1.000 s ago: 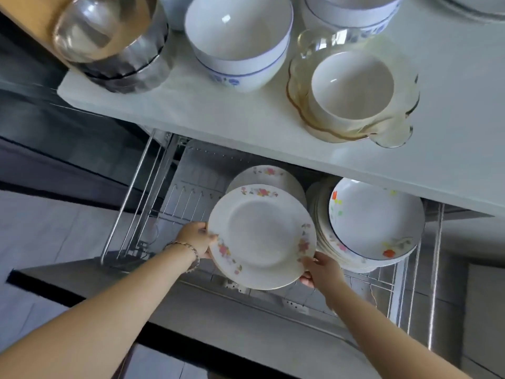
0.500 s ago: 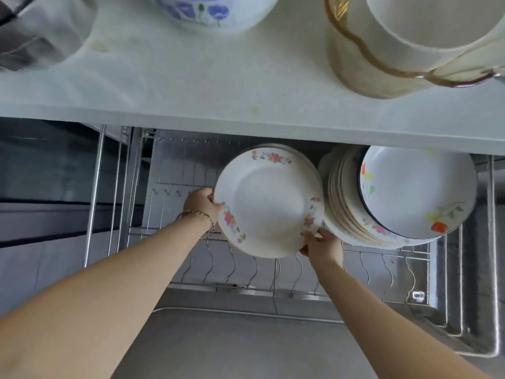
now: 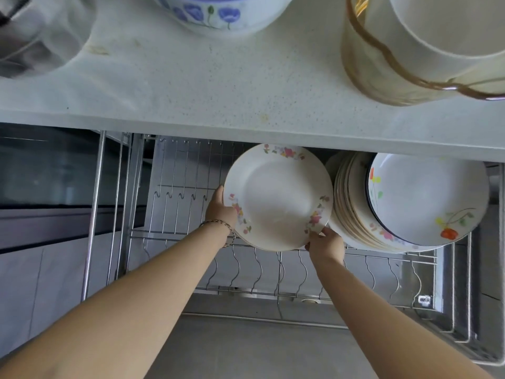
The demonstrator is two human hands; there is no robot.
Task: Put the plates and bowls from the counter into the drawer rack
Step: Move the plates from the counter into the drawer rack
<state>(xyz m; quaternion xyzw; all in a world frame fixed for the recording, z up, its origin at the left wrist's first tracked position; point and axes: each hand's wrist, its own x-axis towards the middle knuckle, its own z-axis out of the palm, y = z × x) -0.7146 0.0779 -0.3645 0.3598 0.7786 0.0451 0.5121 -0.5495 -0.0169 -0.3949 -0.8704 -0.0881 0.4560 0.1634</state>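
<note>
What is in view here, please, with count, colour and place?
counter: one, pale speckled, across the top
rack: one, silver wire, below the counter
flowered plate: one, white with pink flowers, upright at the rack
stacked plates: several, cream, on edge in the rack's right side
front dish: one, white, orange flower, at that stack's front
blue-flowered bowl: one, white, counter centre
glass dish: one, amber, counter right
white bowl: one, inside the glass dish
steel bowls: count unclear, silver, counter left
bracelet: one, brownish, left wrist
left hand: grips the plate's left rim
right hand: pinches its lower right rim
</note>
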